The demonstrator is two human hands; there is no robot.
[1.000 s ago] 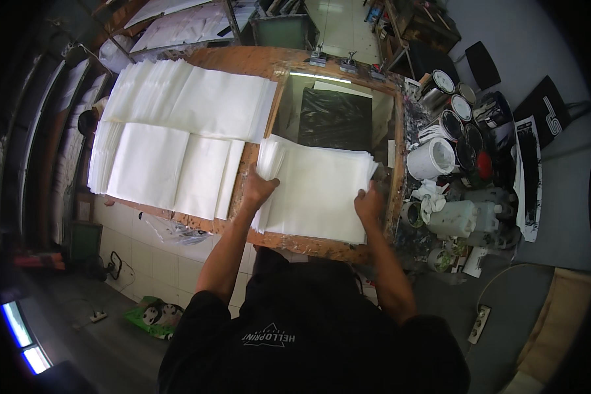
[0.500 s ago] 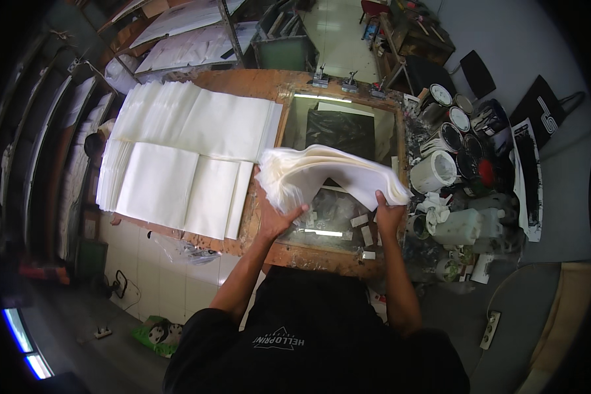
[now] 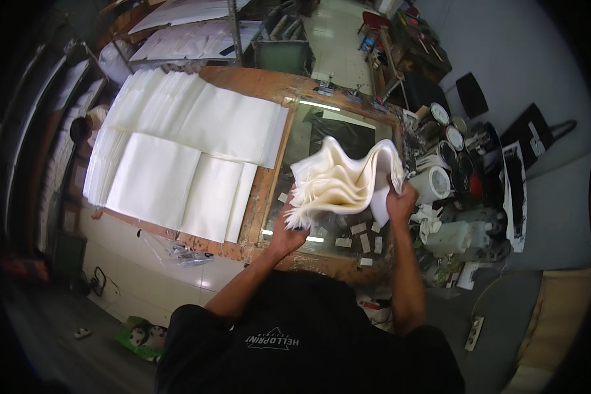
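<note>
A thick sheaf of thin, soft white sheets (image 3: 340, 185) is held up between my two hands, bent into deep waves. My left hand (image 3: 287, 238) is closed around its lower left end, where the loose edges fan out. At the right end, my right hand (image 3: 401, 202) grips the folded side, thumb on top. The sheaf hangs over a glass panel (image 3: 295, 154) set in the wooden table (image 3: 253, 213). Under its far edge a black sheet (image 3: 360, 134) shows partly. Left of the glass lie overlapping fanned rows of similar white sheets (image 3: 154, 174).
Small pale blocks (image 3: 359, 228) rest on the glass near me. Metal clamps (image 3: 325, 85) line the table's far edge. Several paint tubs (image 3: 433, 184) and plastic jugs (image 3: 456, 236) crowd the right side. A shelf rack (image 3: 43, 151) stands on the left.
The sheaf went from a smooth arch to tight waves. My left hand moved slightly nearer and to the right; my right hand shifted right and a little higher.
</note>
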